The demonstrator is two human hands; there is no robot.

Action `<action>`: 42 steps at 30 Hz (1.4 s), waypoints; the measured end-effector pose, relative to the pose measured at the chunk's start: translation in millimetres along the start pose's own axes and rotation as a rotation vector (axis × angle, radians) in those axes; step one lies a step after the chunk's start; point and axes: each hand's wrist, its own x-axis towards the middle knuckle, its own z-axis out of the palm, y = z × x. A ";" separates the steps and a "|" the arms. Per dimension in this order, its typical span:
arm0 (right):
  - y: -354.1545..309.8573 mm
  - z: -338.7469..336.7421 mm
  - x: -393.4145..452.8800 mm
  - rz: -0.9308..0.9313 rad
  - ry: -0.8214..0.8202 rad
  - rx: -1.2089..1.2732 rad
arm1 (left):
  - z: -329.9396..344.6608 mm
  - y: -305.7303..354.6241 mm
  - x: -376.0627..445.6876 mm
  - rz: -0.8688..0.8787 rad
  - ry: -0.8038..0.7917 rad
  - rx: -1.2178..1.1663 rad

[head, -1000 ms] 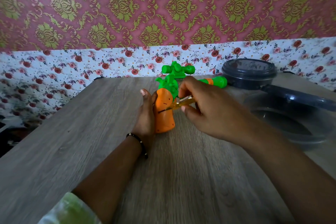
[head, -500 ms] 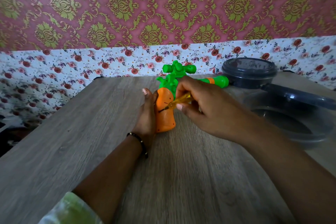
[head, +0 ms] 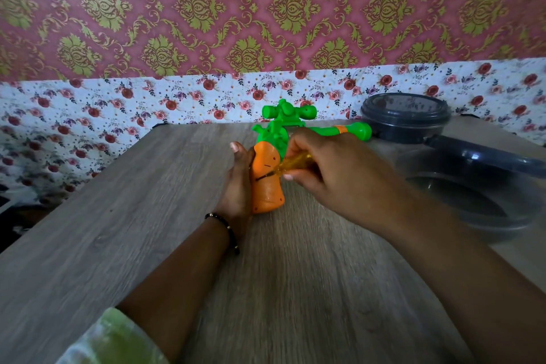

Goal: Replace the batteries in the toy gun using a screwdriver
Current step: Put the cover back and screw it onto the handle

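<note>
Head view, near to far: pale green sleeve at bottom left, both forearms reaching out over the wood-grain counter. Left hand, dark bead bracelet at the wrist, presses flat against the left side of the orange grip, fingers straight and together, bracing it. Right hand has its fingers curled, pinching the amber translucent handle of the screwdriver; the thin dark shaft angles down-left onto the face of the grip, the tip apparently at a screw, too small to confirm. Toy gun stands on its grip base near counter centre, green body and scope above, barrel pointing right. It's probably hollow moulded plastic: light, stiff, smooth and a bit slippery, top-heavy upright, so tip-prone under driver pressure; best held round the orange grip, as braced now, not by the thin barrel or scope. Small screw likely strips easily, so push straight. Beyond, at right: dark lidded container, then a clear container with a dark lid leaning on it. Patterned wallpaper behind. No brand, label or readable writing anywhere.
</note>
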 end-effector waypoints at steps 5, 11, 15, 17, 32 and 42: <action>-1.4 1.9 -3.2 0.034 0.073 -0.187 | -0.4 -0.2 0.4 -0.010 0.012 0.003; 0.9 6.9 1.8 0.018 0.030 0.140 | 0.3 0.3 -2.3 0.002 0.009 0.022; 0.4 10.1 2.0 0.094 0.140 -0.001 | -0.7 0.0 -0.6 -0.013 0.015 0.015; -1.1 10.7 0.0 0.056 0.109 0.054 | -0.9 -0.2 -0.5 -0.007 0.007 0.007; 9.5 11.0 1.7 0.047 0.054 0.208 | -0.9 0.7 -2.9 0.019 -0.014 0.022; 4.8 11.1 -0.2 0.026 0.117 0.022 | -0.2 1.8 -2.6 0.003 -0.007 0.001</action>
